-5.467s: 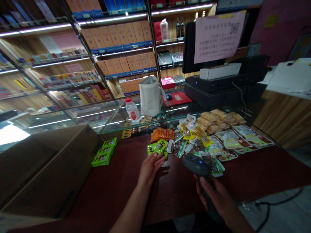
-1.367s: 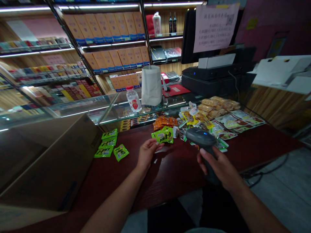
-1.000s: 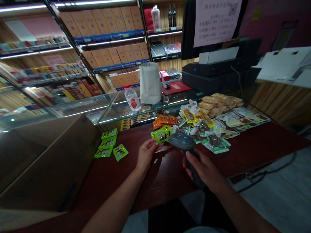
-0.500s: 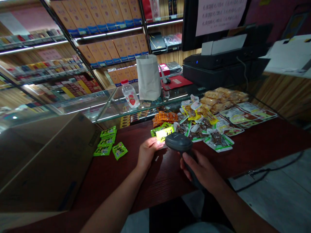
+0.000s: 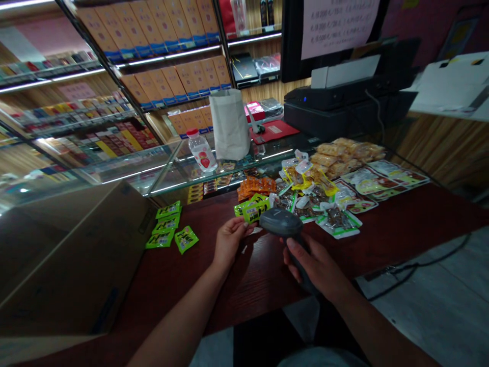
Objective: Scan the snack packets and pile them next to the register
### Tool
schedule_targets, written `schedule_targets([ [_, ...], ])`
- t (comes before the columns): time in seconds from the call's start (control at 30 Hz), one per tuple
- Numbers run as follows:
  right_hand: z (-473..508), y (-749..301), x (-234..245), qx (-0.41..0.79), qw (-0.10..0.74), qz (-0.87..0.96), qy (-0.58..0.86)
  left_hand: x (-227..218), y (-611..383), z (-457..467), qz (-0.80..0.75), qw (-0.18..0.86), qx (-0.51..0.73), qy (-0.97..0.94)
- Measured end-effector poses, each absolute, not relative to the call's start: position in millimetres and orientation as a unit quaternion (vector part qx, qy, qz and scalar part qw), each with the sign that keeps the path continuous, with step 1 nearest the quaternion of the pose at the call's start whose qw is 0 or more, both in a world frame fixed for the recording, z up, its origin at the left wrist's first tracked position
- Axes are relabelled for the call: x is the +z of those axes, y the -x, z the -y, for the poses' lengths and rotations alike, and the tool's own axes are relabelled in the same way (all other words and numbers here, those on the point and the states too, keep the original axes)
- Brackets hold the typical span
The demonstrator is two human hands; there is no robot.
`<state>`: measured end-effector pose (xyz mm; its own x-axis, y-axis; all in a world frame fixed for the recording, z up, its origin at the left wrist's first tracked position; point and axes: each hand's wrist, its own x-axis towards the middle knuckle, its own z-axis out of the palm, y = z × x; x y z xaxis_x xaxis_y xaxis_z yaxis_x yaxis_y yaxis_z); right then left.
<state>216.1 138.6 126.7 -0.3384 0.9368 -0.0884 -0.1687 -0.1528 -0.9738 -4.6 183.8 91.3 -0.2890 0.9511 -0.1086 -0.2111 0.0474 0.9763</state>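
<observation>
My left hand (image 5: 228, 243) pinches a small green snack packet (image 5: 255, 210) and holds it up just above the dark red counter (image 5: 401, 224). My right hand (image 5: 318, 266) is wrapped round the handle of a dark barcode scanner (image 5: 280, 223), whose head points at the packet from close by. More green packets (image 5: 241, 207) lie just behind the held one. Several green packets (image 5: 170, 230) lie in a loose group to the left, near the box.
A large cardboard box (image 5: 69, 255) fills the left. Orange packets (image 5: 255, 185), mixed snack packs (image 5: 317, 199) and flat pouches (image 5: 382, 178) cover the counter's right. Behind stand a glass display case (image 5: 160, 168), a water bottle (image 5: 200, 151), a paper bag (image 5: 229, 125), a till (image 5: 344, 102). A cable (image 5: 416, 265) trails on the floor.
The scanner swung left to the green packet in my left hand; a bright light fell on the packet half a second ago and is gone now. One more green packet lies at left.
</observation>
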Motion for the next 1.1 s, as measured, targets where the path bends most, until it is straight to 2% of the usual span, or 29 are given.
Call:
schedule_targets([
  [0.3, -149.1, -251.8, 125.9, 0.649, 0.483, 0.430, 0.400, 99.6, -14.9, -177.1, -0.537, 0.531, 0.591, -0.284],
  [0.6, -138.4, -269.1, 128.7, 0.654, 0.512, 0.398, 0.390, 106.3, -36.8, -178.0, -0.570, 0.602, 0.519, -0.208],
  [0.8, -132.9, -273.2, 127.0, 0.667, 0.508, 0.382, 0.389, 105.8, -20.3, -168.5, -0.589, 0.598, 0.462, -0.285],
  [0.87, -132.2, -275.0, 124.0, 0.669, 0.506, 0.375, 0.395, 105.0, -2.2, -159.6, -0.628, 0.516, 0.452, -0.368],
  [0.9, -132.1, -275.8, 122.6, 0.669, 0.504, 0.374, 0.399, 105.2, 9.7, -154.5, -0.656, 0.441, 0.451, -0.414],
  [1.03, -132.8, -275.4, 119.9, 0.671, 0.497, 0.376, 0.402, 110.1, 67.0, -136.0, -0.753, 0.020, 0.370, -0.544],
  [1.1, -133.0, -273.0, 120.3, 0.677, 0.495, 0.376, 0.395, 111.1, 92.2, -130.9, -0.782, -0.092, 0.280, -0.550],
])
